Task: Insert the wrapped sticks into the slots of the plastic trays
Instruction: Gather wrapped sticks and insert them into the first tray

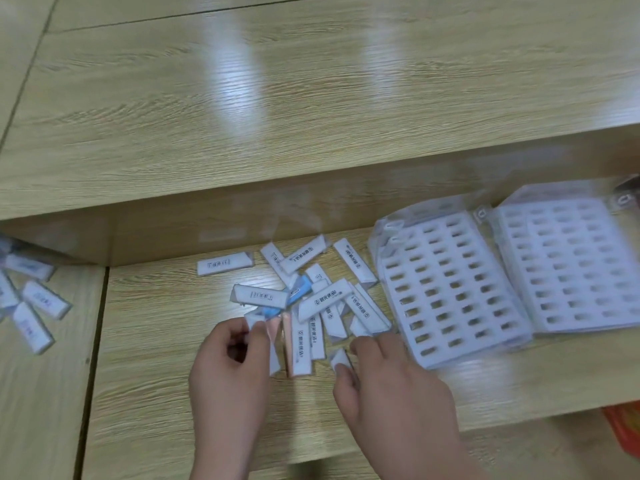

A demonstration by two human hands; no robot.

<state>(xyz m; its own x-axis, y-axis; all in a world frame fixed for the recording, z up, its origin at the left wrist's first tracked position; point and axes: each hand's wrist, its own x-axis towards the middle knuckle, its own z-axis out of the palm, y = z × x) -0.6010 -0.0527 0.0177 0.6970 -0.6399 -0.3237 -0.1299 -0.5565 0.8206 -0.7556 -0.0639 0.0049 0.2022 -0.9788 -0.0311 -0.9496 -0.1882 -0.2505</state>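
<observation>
A loose pile of white wrapped sticks (313, 296) with printed labels lies on the wooden desk, one pale blue among them. Right of the pile sit two white plastic trays with rows of slots, the nearer one (446, 289) and a farther one (568, 265), each with a clear cover. My left hand (230, 368) pinches one wrapped stick (254, 320) at the pile's near left edge. My right hand (394, 379) pinches another wrapped stick (341, 358) between thumb and forefinger at the pile's near right edge. The picture is motion-blurred.
Several more wrapped sticks (33, 299) lie on the neighbouring desk at the far left. A raised wooden shelf (311, 116) runs across behind the work area. An orange object (625, 427) shows at the lower right edge.
</observation>
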